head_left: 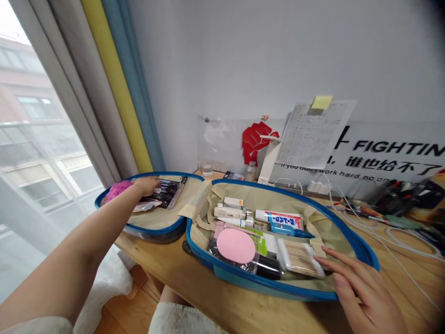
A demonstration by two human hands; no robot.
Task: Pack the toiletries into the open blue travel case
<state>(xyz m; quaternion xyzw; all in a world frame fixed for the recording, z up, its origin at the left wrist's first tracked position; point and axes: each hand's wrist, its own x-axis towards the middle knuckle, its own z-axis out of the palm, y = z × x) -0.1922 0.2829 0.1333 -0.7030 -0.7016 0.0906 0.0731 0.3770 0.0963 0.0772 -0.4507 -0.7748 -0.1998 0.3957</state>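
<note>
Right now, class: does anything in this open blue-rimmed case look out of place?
The pack of cotton swabs lies slanted beside the right hand, its corner over a beige strap, askew against the tubes lying straighter above it.

A private room in a home, apparently a bedroom or study, was shown. This was indicated by a wooden desk (243,311) placed beside a window (41,139) hung with sheer, grey, yellow and blue curtains (118,88), and by a wooden floor (139,297) and a motivational wall decal (392,150). An open toiletry case (264,288) filled with personal-care items was laid on the desk.
</note>
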